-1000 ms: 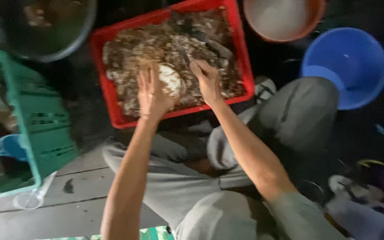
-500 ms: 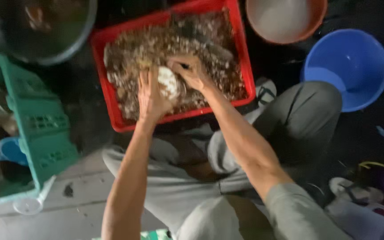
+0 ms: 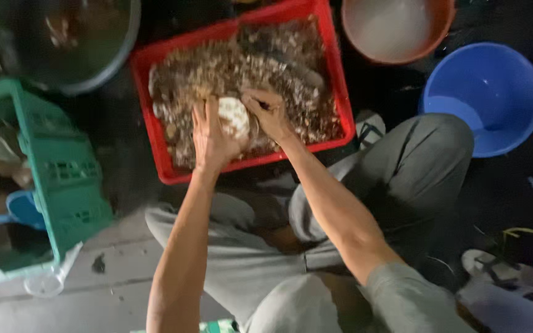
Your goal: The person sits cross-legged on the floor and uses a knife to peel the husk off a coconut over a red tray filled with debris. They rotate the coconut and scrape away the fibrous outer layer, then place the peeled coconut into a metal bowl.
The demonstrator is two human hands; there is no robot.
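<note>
Green plastic slatted crate (image 3: 50,179) at left edge of frame, contents blurred; small blue scoop-like object (image 3: 23,208) beside it. Dark round metal basin (image 3: 75,43) in upper left corner.

Red rectangular plastic tub (image 3: 158,145) at upper centre, filled with brownish mixed shell-like debris (image 3: 279,61); individual pieces too blurred to identify. Both hands work inside the tub near its lower middle.

Left hand (image 3: 210,135): palm down, fingers spread, pressed against the left side of a pale rounded shell-like lump (image 3: 234,116). Right hand (image 3: 271,113): fingers curled over the lump's right edge, thumb and fingertips closed on it. Lump is thus held between both hands, resting on the debris, not lifted clear as far as can be told.

Handling judgement: lump looks hard and rigid, probably rough-surfaced and possibly wet, so slippery; edges could be sharp or brittle. Best hold appears to be across its broad sides, one hand each side, as now.

Orange round bowl (image 3: 393,31) holding cloudy liquid sits at upper right of the tub. Blue round plastic basin (image 3: 482,98) lies farther right. Grey-trousered knees (image 3: 414,166) fill lower centre.
</note>
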